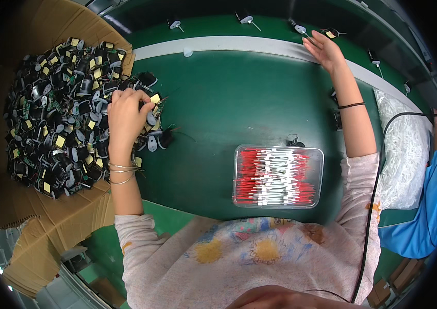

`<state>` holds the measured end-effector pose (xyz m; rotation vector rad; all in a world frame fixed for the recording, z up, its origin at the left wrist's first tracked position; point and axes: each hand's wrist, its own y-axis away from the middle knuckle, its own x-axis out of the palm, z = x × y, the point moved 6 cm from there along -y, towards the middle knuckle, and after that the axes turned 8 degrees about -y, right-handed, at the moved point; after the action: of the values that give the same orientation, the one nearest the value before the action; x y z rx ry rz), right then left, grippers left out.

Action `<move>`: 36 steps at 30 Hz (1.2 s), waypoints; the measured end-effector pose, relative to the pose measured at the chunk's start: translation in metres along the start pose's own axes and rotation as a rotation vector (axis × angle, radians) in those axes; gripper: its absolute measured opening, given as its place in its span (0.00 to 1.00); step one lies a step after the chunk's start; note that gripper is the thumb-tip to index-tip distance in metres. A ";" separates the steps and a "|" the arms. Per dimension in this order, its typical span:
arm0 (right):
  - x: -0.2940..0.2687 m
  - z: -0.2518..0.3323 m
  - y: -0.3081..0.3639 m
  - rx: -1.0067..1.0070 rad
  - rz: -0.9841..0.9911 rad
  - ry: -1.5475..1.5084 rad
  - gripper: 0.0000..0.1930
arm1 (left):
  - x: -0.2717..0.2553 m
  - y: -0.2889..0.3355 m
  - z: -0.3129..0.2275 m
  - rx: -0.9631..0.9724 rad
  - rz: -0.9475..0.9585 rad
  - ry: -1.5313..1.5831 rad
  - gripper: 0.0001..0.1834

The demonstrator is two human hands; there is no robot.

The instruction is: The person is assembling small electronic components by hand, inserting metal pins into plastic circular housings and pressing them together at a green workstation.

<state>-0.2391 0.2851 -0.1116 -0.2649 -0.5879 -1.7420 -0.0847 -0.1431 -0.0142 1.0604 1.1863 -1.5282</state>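
Note:
My left hand (pixel 130 110) is at the near-right edge of a heap of small electronic assemblies (pixel 59 118), black with grey oval pieces, green boards and yellow pads. Its fingers are curled and pressed together among the parts; what they grip is mostly hidden. My right hand (pixel 325 51) reaches to the far right, over the pale rail of the belt. Its fingers are stretched out, with nothing visible held. Just beyond the fingertips lies a small black-and-grey assembly (pixel 299 28) with a thin lead.
A cardboard box (pixel 82 23) holds the heap. On the green table (pixel 203 103) stands a clear tray (pixel 236 175) of red-and-white wires, with a black part (pixel 294 140) behind it. More assemblies (pixel 248 20) lie along the belt. A clear plastic bag (pixel 404 159) and a blue-sleeved person (pixel 414 226) are at right.

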 end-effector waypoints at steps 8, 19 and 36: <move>0.005 0.038 0.086 -0.309 0.070 0.329 0.20 | 0.018 0.009 -0.021 0.073 0.094 -0.308 0.13; 0.043 -0.005 0.272 -0.407 0.772 1.053 0.06 | 0.000 0.006 -0.047 -0.094 -0.102 0.886 0.13; 0.056 -0.015 0.291 -0.591 0.764 1.202 0.07 | -0.062 0.011 -0.147 0.267 0.059 1.598 0.28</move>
<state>0.0271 0.1853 -0.0262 0.1688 0.8240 -0.9918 -0.0453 0.0088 0.0182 2.6388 1.8632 -0.5421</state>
